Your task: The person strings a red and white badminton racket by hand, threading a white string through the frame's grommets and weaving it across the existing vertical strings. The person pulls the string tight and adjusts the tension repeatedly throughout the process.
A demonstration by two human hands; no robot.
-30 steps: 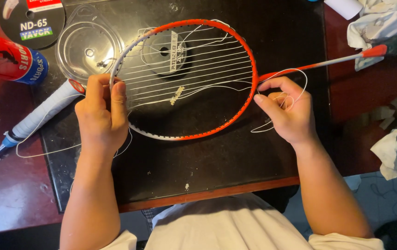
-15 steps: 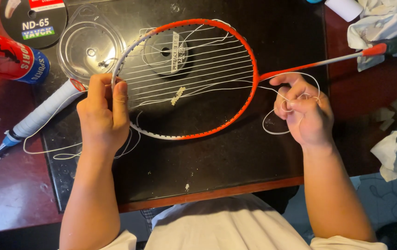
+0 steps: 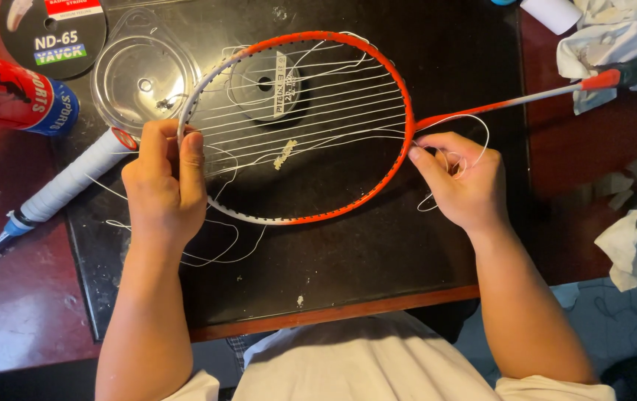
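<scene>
Left hand clenched on the light, stiff racket frame; right hand, beside the frame's throat, pinches thin, slippery string.

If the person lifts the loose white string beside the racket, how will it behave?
The white string probably hangs limp: it lies in loose curls on the black mat. It looks thin and light. It may slip, so the right hand pinches it in loops beside the racket frame.

racket frame: glossy orange | mat: matt black | lid: clear plastic
</scene>
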